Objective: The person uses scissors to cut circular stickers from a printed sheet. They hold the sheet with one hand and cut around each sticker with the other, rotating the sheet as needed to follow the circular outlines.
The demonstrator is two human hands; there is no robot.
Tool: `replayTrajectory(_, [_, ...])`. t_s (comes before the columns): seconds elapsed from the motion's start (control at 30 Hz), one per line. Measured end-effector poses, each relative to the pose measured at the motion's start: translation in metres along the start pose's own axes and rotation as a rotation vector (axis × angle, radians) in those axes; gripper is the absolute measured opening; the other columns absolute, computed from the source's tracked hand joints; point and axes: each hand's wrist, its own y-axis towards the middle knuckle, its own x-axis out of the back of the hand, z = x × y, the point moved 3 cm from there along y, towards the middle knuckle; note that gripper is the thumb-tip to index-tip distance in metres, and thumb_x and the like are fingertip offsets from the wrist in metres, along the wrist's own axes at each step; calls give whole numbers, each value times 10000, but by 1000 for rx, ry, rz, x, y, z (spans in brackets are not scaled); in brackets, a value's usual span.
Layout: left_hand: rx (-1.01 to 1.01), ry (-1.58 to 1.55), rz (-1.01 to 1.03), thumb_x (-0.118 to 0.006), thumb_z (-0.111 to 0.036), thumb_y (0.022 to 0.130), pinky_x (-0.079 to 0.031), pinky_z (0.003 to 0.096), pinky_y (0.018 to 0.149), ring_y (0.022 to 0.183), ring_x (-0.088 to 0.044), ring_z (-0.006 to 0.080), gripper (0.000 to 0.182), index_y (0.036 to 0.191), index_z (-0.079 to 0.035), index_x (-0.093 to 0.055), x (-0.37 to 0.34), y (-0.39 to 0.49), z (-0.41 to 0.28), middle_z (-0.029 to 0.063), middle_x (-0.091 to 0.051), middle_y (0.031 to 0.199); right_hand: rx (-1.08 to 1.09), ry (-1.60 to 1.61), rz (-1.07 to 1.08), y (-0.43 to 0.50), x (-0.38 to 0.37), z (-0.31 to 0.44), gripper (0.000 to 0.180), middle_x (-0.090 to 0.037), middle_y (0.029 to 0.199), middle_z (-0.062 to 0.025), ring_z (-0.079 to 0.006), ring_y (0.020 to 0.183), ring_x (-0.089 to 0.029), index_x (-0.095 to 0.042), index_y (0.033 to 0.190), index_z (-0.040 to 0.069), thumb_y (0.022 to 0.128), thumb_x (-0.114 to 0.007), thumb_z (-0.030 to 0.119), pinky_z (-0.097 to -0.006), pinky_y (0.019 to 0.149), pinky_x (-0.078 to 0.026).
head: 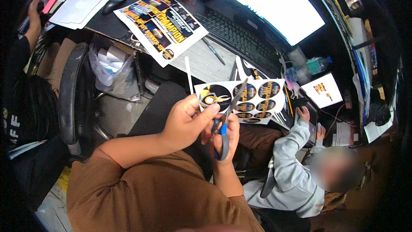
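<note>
My left hand (185, 120) pinches the lower left part of a white printed sheet (279, 95), its thumb lying over a large round black and gold emblem (227, 95). Smaller dark oval prints (269, 89) fill the sheet's right side. Scissors (224, 133) with blue and grey handles are in my right hand (233, 132). Their blades point up and away from me, crossing the sheet between the large emblem and the smaller prints. Some of my right fingers are hidden behind the handles and my left hand. A narrow white paper strip (189, 74) sticks up beside the sheet's left edge.
Ahead, the desk (219, 69) holds a colourful printed sheet (161, 27), a pen (214, 51), a keyboard (238, 33) and a bright monitor (276, 3). At right, a person in a grey hoodie (291, 167) uses a laptop (323, 91). An office chair (74, 93) stands left, near another person's arm (33, 27).
</note>
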Motion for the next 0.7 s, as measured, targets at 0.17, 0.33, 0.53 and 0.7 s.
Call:
replayTrajectory(0.17, [-31,9,4,-516,-150,936,-439,213,392,482,-520,58,164,957,13,-523,-4,-1,-1,35,-586,700,29,23,21,0,-1,4,519,-554,909,-111,-109,619,-505,-389,1166,9,800,-702,203,-202,521,-410])
replayTrajectory(0.33, [-8,-17,31,-521,-137,933,-452,208,424,518,-537,50,156,978,12,-533,-2,0,-3,37,-610,766,16,-7,-3,0,-2,5,475,-559,915,-116,-91,604,-488,-396,1158,8,821,-677,188,-189,508,-389])
replayTrajectory(0.53, [0,-9,38,-525,-104,924,-419,178,589,676,-499,29,163,1062,-20,-537,-2,0,-7,2,-593,863,0,-19,13,0,1,6,446,-561,880,-119,-79,580,-466,-397,1159,9,833,-657,168,-181,491,-367])
replayTrajectory(0.7, [-9,16,23,-525,-93,922,-420,180,589,675,-500,31,161,1063,-17,-536,-4,1,-7,5,-591,862,-4,32,-14,-1,-2,6,430,-564,858,-112,-74,576,-465,-403,1155,12,829,-654,137,-175,497,-354])
